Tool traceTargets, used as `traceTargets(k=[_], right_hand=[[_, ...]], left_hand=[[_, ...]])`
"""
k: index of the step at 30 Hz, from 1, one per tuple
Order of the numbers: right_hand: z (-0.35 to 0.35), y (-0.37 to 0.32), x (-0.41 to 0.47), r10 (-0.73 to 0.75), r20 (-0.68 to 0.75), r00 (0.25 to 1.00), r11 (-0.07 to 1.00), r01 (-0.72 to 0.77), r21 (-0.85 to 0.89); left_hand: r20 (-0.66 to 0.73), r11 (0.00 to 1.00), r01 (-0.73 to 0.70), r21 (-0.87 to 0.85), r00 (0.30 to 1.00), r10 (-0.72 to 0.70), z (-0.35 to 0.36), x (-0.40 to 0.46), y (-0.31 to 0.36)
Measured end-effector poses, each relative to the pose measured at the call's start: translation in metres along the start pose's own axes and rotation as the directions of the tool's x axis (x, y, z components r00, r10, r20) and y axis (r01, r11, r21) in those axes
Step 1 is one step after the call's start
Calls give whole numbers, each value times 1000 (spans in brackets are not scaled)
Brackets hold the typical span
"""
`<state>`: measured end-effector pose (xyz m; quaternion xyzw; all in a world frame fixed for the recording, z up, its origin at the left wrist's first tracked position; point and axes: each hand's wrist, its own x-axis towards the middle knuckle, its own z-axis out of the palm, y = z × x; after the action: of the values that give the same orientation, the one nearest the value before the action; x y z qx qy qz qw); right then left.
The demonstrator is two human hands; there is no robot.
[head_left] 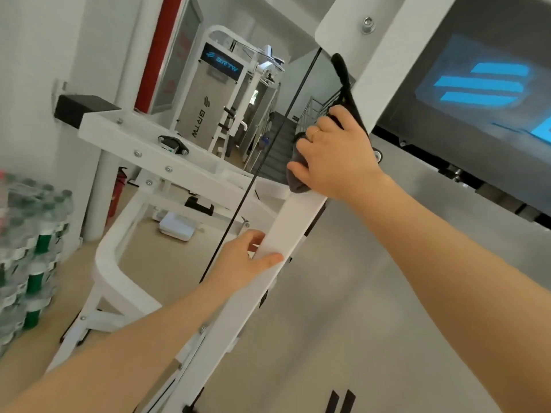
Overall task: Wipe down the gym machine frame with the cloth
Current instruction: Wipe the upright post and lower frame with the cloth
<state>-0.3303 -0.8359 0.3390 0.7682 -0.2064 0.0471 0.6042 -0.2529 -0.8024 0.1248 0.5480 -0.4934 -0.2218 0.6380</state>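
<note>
A white upright bar of the gym machine frame runs diagonally from the bottom centre to the top right. My right hand presses a dark grey cloth against this bar; the cloth wraps around the bar above and below the fingers. Lower down, my left hand grips the same bar, thumb on its front face and fingers behind it. A thin black cable runs alongside the bar on its left.
A white horizontal frame arm with bolts crosses the left middle. Shrink-wrapped water bottles are stacked at the left edge. A dark panel with a blue logo fills the top right. Another machine stands behind.
</note>
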Motion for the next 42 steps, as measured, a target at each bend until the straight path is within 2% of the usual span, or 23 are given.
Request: traceTargets(k=[3, 6, 10, 13, 17, 20, 22, 24, 26, 27, 28, 30, 32, 34, 36, 38, 42], right_hand=[[3, -22, -2, 52, 23, 998, 999, -53, 1], [7, -72, -16, -47, 139, 989, 999, 43, 29], [12, -148, -27, -285, 391, 875, 958, 267, 100], [17, -158, -18, -309, 456, 835, 951, 276, 139], [16, -127, 1, -136, 447, 884, 989, 148, 7], [16, -119, 1, -32, 413, 910, 992, 79, -99], [22, -132, -4, -62, 373, 926, 990, 105, -96], [32, -163, -14, -172, 382, 908, 980, 198, -30], [41, -208, -29, -319, 460, 829, 945, 315, 89], [43, -227, -37, -367, 500, 785, 925, 362, 111], [45, -241, -46, -370, 513, 775, 923, 371, 106], [55, -243, -54, -300, 407, 863, 953, 290, 88], [60, -217, -51, -235, 271, 933, 971, 214, 106], [56, -180, -39, -143, 133, 981, 989, 135, 66], [50, -155, -25, -32, 81, 996, 999, 34, -14], [52, -155, -21, -16, 126, 992, 998, 23, -54], [59, -223, -47, -161, 295, 942, 983, 181, -41]], left_hand=[[87, 1000, -3, -30, 996, 6, -4, -2, -17], [208, 999, 35, 5, 978, -35, -11, -6, -45], [338, 984, 101, 143, 930, -145, -15, -19, -85], [356, 981, 160, 114, 915, -191, -18, -31, -111], [406, 974, 221, 52, 887, -222, -20, -35, -130], [398, 974, 225, 0, 894, -207, -16, -37, -139], [380, 970, 239, -43, 902, -205, -14, -41, -142], [376, 972, 224, -76, 909, -180, -14, -44, -146], [346, 981, 181, -65, 927, -148, -10, -48, -153], [306, 985, 160, -66, 943, -132, -8, -52, -156], [267, 985, 163, -48, 953, -145, -5, -56, -159], [234, 986, 159, -47, 961, -144, -2, -60, -159], [247, 992, 120, -31, 963, -109, -1, -62, -159], [298, 989, 145, -13, 945, -135, -6, -59, -157], [328, 984, 176, 4, 930, -167, -9, -55, -158], [341, 985, 170, 9, 926, -163, -10, -55, -155], [309, 993, 114, 45, 943, -122, -10, -61, -162]])
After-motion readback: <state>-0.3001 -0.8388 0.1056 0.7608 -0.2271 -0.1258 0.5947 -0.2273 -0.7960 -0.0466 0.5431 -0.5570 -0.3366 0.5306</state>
